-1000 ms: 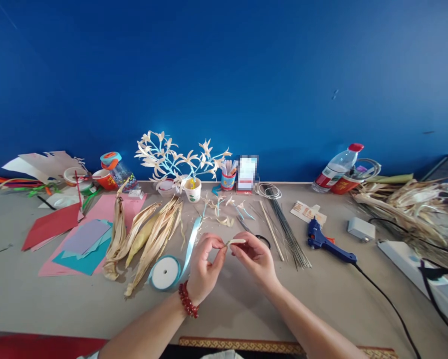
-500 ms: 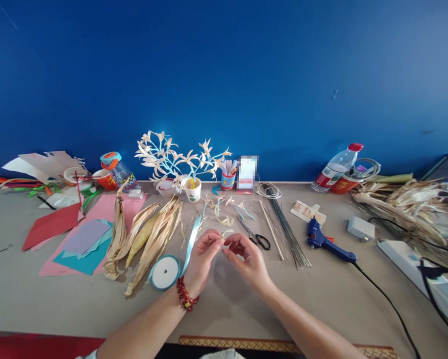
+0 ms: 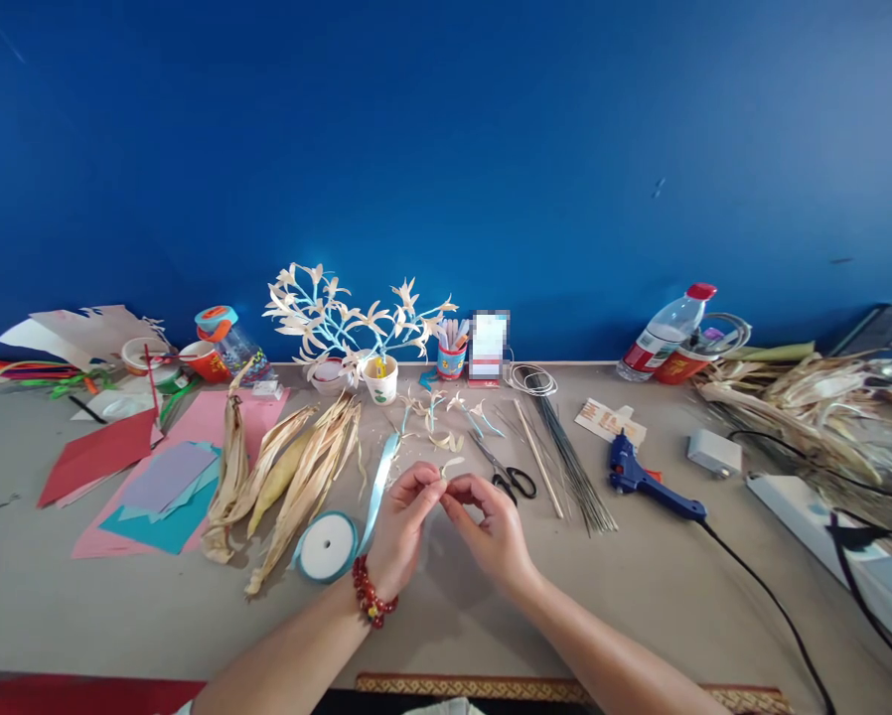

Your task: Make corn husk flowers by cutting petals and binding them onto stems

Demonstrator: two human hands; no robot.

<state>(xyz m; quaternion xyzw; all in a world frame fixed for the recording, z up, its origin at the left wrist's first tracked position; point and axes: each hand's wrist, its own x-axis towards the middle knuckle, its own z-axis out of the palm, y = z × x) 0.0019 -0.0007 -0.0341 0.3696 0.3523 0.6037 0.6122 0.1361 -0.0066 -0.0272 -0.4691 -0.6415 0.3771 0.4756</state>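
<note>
My left hand [image 3: 407, 511], with a red bead bracelet at the wrist, pinches a small pale husk piece [image 3: 452, 463] at its fingertips. Thumb and fingers of my right hand [image 3: 492, 521] are pressed together at the base of the same piece, touching my left fingertips. Small husk flowers [image 3: 435, 405] on blue stems lie just beyond the hands. A roll of light blue ribbon [image 3: 328, 545] rests left of my left wrist, its loose end running up beside that hand. Black-handled scissors [image 3: 519, 483] lie right of my right hand.
Dried corn husks [image 3: 308, 477] and coloured paper [image 3: 167, 492] lie left. A white cup [image 3: 380, 379] of husk flowers stands behind. Rightward are dark wires [image 3: 576, 467], a blue glue gun [image 3: 651, 485] with its cord, a bottle [image 3: 659, 338] and a white power strip [image 3: 796, 516].
My right fingers have closed in against my left fingertips. More of the pale piece shows above them. The whole view has shifted slightly.
</note>
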